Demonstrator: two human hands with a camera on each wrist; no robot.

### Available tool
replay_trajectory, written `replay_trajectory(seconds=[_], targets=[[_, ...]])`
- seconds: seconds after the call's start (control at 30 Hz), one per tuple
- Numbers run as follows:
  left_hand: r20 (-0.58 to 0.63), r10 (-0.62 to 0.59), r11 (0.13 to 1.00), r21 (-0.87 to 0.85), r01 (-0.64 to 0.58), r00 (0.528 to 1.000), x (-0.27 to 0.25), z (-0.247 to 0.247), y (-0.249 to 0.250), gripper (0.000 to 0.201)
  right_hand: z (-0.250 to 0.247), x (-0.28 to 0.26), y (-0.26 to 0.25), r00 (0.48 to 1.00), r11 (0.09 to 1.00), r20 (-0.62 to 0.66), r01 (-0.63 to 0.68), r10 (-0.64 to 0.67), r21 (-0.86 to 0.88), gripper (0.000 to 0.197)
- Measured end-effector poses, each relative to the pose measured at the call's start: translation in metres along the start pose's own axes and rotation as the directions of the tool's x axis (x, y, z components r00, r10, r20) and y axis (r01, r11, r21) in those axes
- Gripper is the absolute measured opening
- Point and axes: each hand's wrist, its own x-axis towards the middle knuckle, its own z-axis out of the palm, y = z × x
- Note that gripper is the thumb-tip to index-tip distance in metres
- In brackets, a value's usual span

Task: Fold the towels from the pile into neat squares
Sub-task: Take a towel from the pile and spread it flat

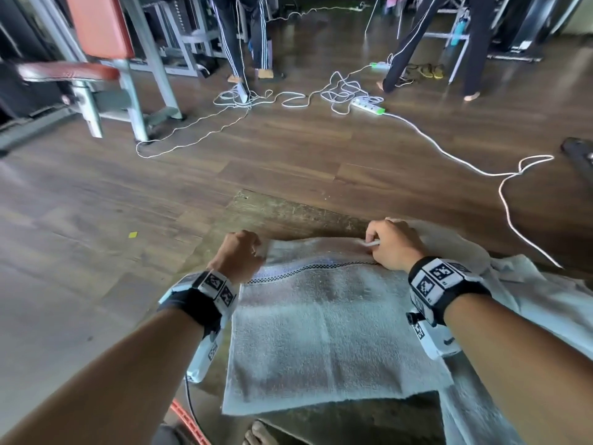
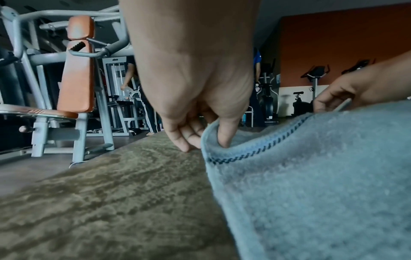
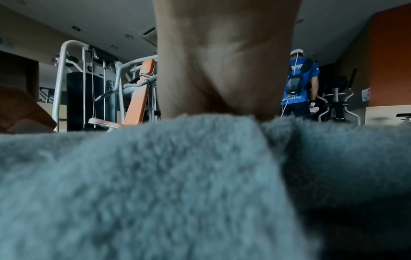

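- Nearest the camera: bare forearms with marker-tagged wrist bands, and the near edge of the towel (image 1: 321,332), lying flat on the worn surface (image 1: 288,210) with one fold seemingly already made.
- Just beyond: a dark stitched band (image 1: 308,269) running across the towel near its far edge.
- At the far left corner: left hand (image 1: 239,255), fingers curled under and thumb on top, pinching the corner so that it lifts into a small loop, as seen in the left wrist view.
- At the far right corner: right hand (image 1: 393,244), thumb and fingers closed on the towel's far edge; fingertips hidden behind terry pile in the right wrist view.
- To the right, touching the towel: more pale towels (image 1: 529,290) rumpled in a heap, presumably the pile.
- Likely step: drawing the far edge toward the body for the next fold.
- Risk: unequal pull from the two corners, giving a skewed fold and no square.
- Risk: right hand catching cloth from the heap beside it and dragging it along.
- Risk: only the top layer pinched, leaving the lower layer behind.
- Farther off: wooden floor (image 1: 288,149), loose white cables (image 1: 481,168), a gym machine (image 1: 106,59), legs of people standing.
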Motion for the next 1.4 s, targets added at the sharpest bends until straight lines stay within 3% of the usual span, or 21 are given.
replay_trajectory(seconds=[0.07,0.17,0.23,0.37,0.5,0.63,0.73,0.9,1.03,1.13,1.4], targets=[[-0.008,-0.023,0.999,-0.048,0.023,1.0,-0.003,-0.007,0.004,0.009,-0.008,-0.003,-0.002,0.999,0.996,-0.018,0.028,-0.027,0.086,0.029],[0.044,-0.038,0.993,-0.112,0.043,0.998,-0.011,-0.029,0.011,0.014,-0.029,-0.016,-0.005,0.99,0.966,-0.081,0.128,-0.112,0.225,0.022],[0.121,-0.01,0.996,-0.083,0.02,0.993,-0.021,-0.049,0.017,0.018,-0.046,-0.027,-0.001,0.979,0.94,-0.114,0.195,-0.169,0.281,0.03],[0.195,0.019,0.993,-0.12,0.004,0.981,-0.049,-0.09,0.027,0.015,-0.083,-0.068,-0.001,0.971,0.919,-0.077,0.237,-0.224,0.315,0.027],[0.139,0.035,0.986,-0.169,-0.011,0.99,-0.089,-0.125,0.038,0.019,-0.114,-0.121,0.0,0.964,0.868,-0.137,0.266,-0.229,0.418,0.012],[0.088,0.051,0.94,-0.341,-0.018,0.995,-0.127,-0.152,0.044,0.042,-0.132,-0.168,0.011,0.956,0.819,-0.21,0.286,-0.207,0.497,0.01],[-0.007,0.039,0.894,-0.446,-0.038,0.999,-0.155,-0.167,0.05,0.017,-0.146,-0.202,0.018,0.947,0.794,-0.257,0.305,-0.193,0.527,0.005],[-0.131,0.063,0.837,-0.533,-0.124,0.989,-0.192,-0.184,0.062,0.014,-0.163,-0.239,0.03,0.897,0.83,-0.359,0.396,-0.258,0.393,0.024],[-0.196,0.083,0.827,-0.533,-0.178,0.977,-0.209,-0.192,0.072,0.017,-0.173,-0.263,0.03,0.852,0.848,-0.446,0.432,-0.273,0.307,0.009],[-0.205,0.129,0.842,-0.494,-0.216,0.97,-0.219,-0.198,0.079,0.014,-0.18,-0.28,0.03,0.819,0.858,-0.465,0.47,-0.336,0.207,0.009],[-0.198,0.137,0.906,-0.371,-0.204,0.971,-0.226,-0.211,0.078,0.013,-0.187,-0.301,0.027,0.839,0.86,-0.397,0.472,-0.372,0.194,0.014]])
